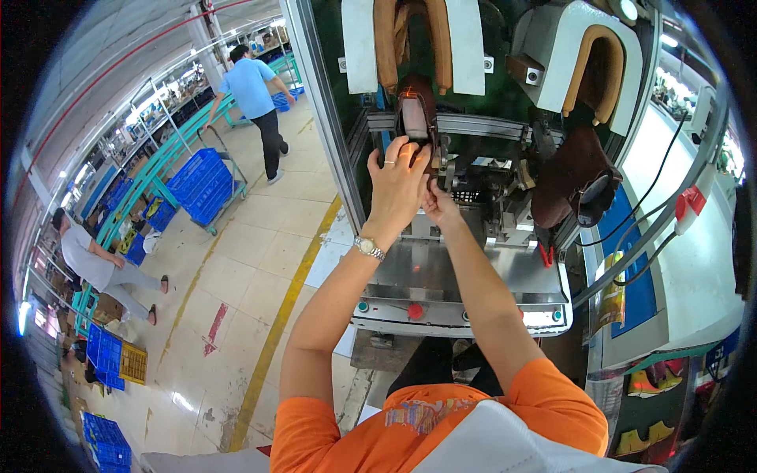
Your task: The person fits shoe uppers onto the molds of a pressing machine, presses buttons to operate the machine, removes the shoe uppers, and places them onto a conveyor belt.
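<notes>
A dark brown shoe upper [415, 109] sits in the left station of a machine, below a U-shaped tan pad, with a pale surface showing in its opening. My left hand [390, 191] lies over the shoe's near end, its bent fingers gripping it from above. Close beside it, my right hand [439, 205] pinches the shoe's near right edge; its fingertips are partly hidden. At the right station, another dark brown shoe upper [573, 180] is mounted below a second tan pad [597, 75], out of reach of both hands' present hold.
The machine's metal ledge [489, 272] carries a red button [415, 312] and green ones. A metal frame post [325, 102] stands at left. Cables hang at right near a red-and-white switch [691, 203]. One person pulls a trolley of blue crates [201, 185]; another walks far left.
</notes>
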Demonstrator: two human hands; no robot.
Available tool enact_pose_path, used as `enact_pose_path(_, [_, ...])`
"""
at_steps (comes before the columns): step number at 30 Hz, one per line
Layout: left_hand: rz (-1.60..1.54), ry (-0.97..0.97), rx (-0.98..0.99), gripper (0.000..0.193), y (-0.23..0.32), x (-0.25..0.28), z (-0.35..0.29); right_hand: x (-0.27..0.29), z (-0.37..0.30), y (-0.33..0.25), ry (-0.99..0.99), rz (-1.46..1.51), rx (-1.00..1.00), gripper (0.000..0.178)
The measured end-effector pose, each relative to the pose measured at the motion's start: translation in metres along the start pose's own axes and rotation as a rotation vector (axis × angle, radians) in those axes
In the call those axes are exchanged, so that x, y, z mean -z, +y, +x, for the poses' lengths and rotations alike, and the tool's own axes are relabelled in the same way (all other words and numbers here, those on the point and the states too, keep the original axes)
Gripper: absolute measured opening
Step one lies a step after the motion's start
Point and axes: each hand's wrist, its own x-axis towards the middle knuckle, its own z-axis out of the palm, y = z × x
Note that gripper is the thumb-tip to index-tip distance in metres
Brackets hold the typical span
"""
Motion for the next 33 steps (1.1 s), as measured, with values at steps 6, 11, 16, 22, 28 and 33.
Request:
enact_pose_path(6, [-0.03, 0.061, 0.012, 0.035, 0.005, -0.001, 0.003, 0.018, 0.015, 0.005, -0.118, -0.04, 0.057, 0.01])
enact_pose_path(11, [-0.041, 0.044, 0.058, 0.036, 0.0, -0.004, -0.009, 0.011, 0.011, 0.011, -0.023, -0.083, 0.029, 0.01])
enact_pose_path(16, [-0.065, 0.02, 0.052, 0.042, 0.003, -0.001, -0.007, 0.007, -0.003, 0.003, -0.062, -0.03, 0.009, 0.009])
enact_pose_path(22, [-0.372, 0.086, 0.063, 0.052, -0.003, 0.007, -0.042, 0.005, -0.085, -0.031, -0.086, -0.41, 0.031, 0.021])
enact_pose_path(28, [-0.313, -0.091, 0.885, 0.082, -0.077, -0.057, -0.314, -0.022, -0.313, -0.113, -0.162, -0.954, 0.873, 0.017])
enact_pose_path(33, [-0.787, -0.359, 1.561, 0.085, -0.034, -0.067, -0.333, -0.036, -0.381, -0.182, 0.144, -1.144, 1.478, 0.013])
